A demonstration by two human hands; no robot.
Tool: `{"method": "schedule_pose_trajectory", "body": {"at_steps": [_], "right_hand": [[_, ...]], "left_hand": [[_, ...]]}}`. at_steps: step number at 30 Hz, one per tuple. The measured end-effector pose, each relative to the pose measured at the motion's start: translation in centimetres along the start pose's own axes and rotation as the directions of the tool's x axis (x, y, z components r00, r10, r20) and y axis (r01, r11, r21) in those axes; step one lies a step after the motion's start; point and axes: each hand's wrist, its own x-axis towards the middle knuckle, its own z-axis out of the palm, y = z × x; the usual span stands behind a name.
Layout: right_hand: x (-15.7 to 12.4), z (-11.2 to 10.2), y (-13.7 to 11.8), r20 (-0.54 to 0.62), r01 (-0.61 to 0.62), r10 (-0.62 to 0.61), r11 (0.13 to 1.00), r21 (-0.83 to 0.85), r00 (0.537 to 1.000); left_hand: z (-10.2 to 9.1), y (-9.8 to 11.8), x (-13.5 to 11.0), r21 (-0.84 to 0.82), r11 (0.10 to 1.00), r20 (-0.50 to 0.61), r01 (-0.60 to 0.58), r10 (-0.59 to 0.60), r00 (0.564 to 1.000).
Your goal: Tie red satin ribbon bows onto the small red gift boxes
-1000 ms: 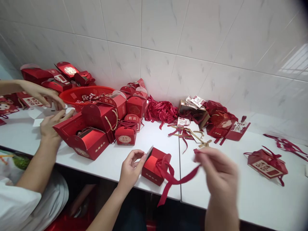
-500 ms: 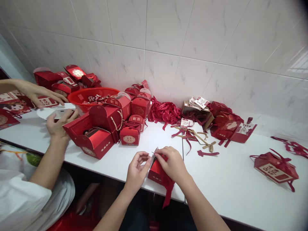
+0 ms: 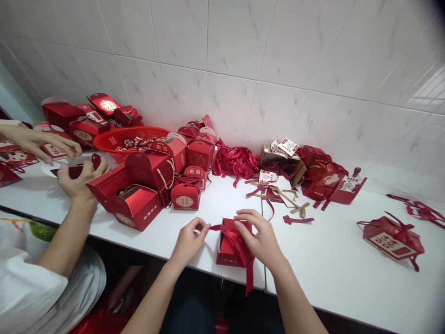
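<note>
A small red gift box (image 3: pixel 227 255) stands near the front edge of the table, with a long red ribbon (image 3: pixel 249 276) lying across its top and trailing down its front. Just left of the box, my left hand (image 3: pixel 190 241) pinches one end of that ribbon and holds it out sideways. My right hand (image 3: pixel 259 239) rests over the right side of the box, thumb and fingers curved around its upper part. Its palm hides part of the box, and the exact contact of the fingertips is hard to make out.
Finished-looking red boxes (image 3: pixel 149 176) and a red basin (image 3: pixel 100 141) stand to the left. A ribbon pile (image 3: pixel 234 160) lies by the wall, with loose ribbon strips (image 3: pixel 298 220) nearby. A tied box (image 3: pixel 392 241) sits at right. A co-worker's hands (image 3: pixel 78 183) handle another box.
My left hand has moved left, drawing out a ribbon end. My right hand has shifted from the pinch onto the box's right side. The box has turned slightly, showing its top.
</note>
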Motion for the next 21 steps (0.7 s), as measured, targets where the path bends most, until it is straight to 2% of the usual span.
{"method": "schedule_pose_trajectory", "body": {"at_steps": [2, 4, 6, 8, 9, 11, 13, 15, 16, 19, 21], "right_hand": [[-1.5, -1.3, 1.1, -0.103, -0.069, 0.071, 0.997, 0.025, 0.992], [-3.2, -2.2, 2.5, -0.161, -0.166, 0.169, 0.986, 0.032, 0.972], [-4.8, -2.4, 3.7, -0.169, -0.265, 0.272, 0.962, 0.061, 0.947], [-5.8, -2.0, 4.5, -0.132, -0.335, 0.351, 0.934, 0.127, 0.927], [-6.0, -1.6, 4.7, -0.104, -0.356, 0.375, 0.919, 0.167, 0.921], [-6.2, -0.7, 4.8, -0.049, -0.377, 0.399, 0.895, 0.240, 0.916], [-6.1, 0.1, 4.8, -0.016, -0.384, 0.406, 0.875, 0.293, 0.914], [-6.0, 0.6, 4.7, -0.004, -0.384, 0.409, 0.860, 0.336, 0.912], [-5.9, 0.6, 4.8, 0.001, -0.382, 0.407, 0.855, 0.350, 0.913], [-5.8, 0.0, 4.9, -0.025, -0.356, 0.388, 0.868, 0.347, 0.921], [-5.6, -0.8, 4.9, -0.090, -0.317, 0.352, 0.909, 0.271, 0.932]], "left_hand": [[-2.1, -2.1, -0.1, 0.318, 0.947, -0.170, 0.045, 0.010, 0.985], [-4.1, -3.7, -0.2, 0.502, 0.853, -0.269, 0.140, 0.000, 0.963], [-5.2, -4.3, -0.2, 0.565, 0.818, -0.309, 0.104, 0.093, 0.947], [-4.9, -3.6, 0.0, 0.507, 0.862, -0.314, -0.015, 0.200, 0.928], [-4.3, -2.9, 0.1, 0.427, 0.901, -0.298, -0.073, 0.216, 0.930], [-2.4, -1.1, 0.1, 0.177, 0.976, -0.179, -0.124, 0.156, 0.971], [-0.5, 0.7, -0.1, -0.066, 0.993, 0.048, -0.100, 0.103, 0.993], [0.8, 2.1, -0.4, -0.208, 0.978, 0.244, -0.026, 0.077, 0.967], [1.1, 2.5, -0.6, -0.244, 0.969, 0.309, 0.026, 0.052, 0.950], [1.0, 3.1, -0.6, -0.304, 0.936, 0.392, 0.176, -0.046, 0.919], [0.5, 3.2, -0.3, -0.330, 0.920, 0.396, 0.211, -0.067, 0.916]]}}
